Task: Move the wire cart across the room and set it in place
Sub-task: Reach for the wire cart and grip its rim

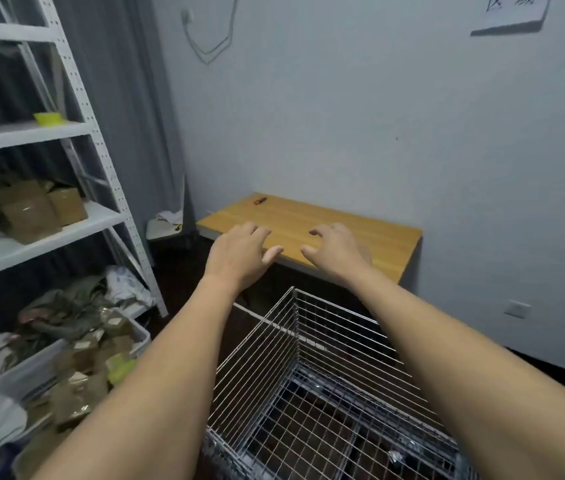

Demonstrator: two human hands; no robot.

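Cart [312, 375] parked near tabletop [353, 233] at 12 o'clock; left hand [241, 252], right hand [334, 249] off it, fingers apart, holding nothing; placement likely near done.

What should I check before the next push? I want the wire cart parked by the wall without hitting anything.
1. Left hand on the wire cart: not ok, open in the air.
2. Right hand on cart: not ok, open, apart from it.
3. Path ahead: not ok, wooden table stands right beyond the cart.
4. Left side: cannot tell clearance to the shelf rack and bin.
5. Cart wheels: cannot tell, hidden.
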